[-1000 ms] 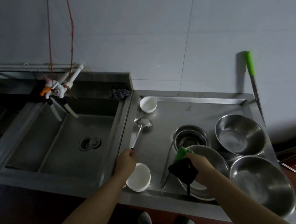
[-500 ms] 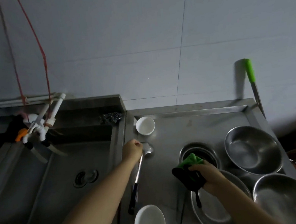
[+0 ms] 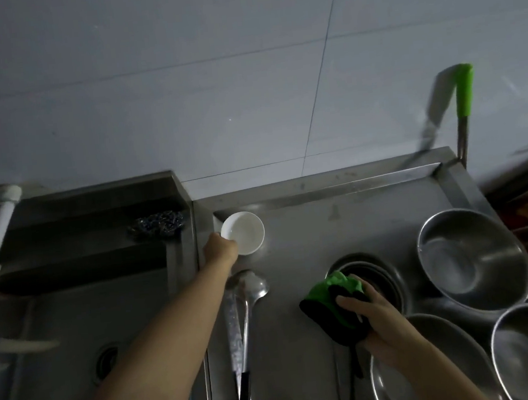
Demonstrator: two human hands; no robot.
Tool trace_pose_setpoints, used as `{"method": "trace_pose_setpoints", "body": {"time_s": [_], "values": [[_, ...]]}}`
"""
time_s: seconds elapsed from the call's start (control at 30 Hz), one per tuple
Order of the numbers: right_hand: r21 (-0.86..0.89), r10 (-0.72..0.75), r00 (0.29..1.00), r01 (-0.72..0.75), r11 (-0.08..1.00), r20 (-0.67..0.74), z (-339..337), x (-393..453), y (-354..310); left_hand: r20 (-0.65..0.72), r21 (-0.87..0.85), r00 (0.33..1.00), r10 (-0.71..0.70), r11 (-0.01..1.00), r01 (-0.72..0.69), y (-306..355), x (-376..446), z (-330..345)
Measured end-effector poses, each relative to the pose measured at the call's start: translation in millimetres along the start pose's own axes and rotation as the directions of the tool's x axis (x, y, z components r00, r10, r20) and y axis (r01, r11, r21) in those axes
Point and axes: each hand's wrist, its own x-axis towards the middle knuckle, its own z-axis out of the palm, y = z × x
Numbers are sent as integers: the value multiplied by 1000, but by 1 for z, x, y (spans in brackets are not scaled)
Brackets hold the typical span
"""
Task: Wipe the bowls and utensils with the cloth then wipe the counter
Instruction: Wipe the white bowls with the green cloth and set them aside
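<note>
1. The cloth (image 3: 334, 309), green and black, was bunched in your right hand (image 3: 378, 327), fingers curled round it, above the counter (image 3: 371, 221) near the stacked steel bowls (image 3: 377, 281).
2. Your left hand (image 3: 220, 247) gripped the near rim of the small white bowl (image 3: 243, 232) at the counter's back left corner, its mouth facing up.
3. The ladle (image 3: 247, 311) lay lengthwise, scoop toward the wall, handle toward you.

Sink (image 3: 74, 315) left of the counter (image 3: 339, 224) — small bowl (image 3: 243, 232) behind the ladle (image 3: 249, 291), steel bowls (image 3: 474, 257) right.
</note>
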Motion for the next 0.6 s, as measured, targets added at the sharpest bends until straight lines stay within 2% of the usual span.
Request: {"method": "trace_pose_setpoints", "body": {"time_s": [0.13, 0.27, 0.33, 0.47, 0.6], "values": [[-38, -77, 996, 76, 996, -34, -5, 6, 4, -9, -66, 999, -38, 997, 38, -6, 11, 17], [-45, -138, 990, 137, 990, -8, -10, 4, 6, 61, -353, 992, -112, 927, 126, -8, 13, 26], [-100, -168, 986, 166, 981, -13, -13, 1, 7, 88, -429, 989, -116, 892, 143, -7, 4, 25], [-253, -261, 964, 240, 937, -52, -13, -13, 5, 126, -455, 991, -46, 885, 99, -4, -32, 17], [-287, -294, 952, 260, 922, -81, -15, -28, 2, 146, -483, 989, 17, 874, 56, 2, -89, 3]]}}
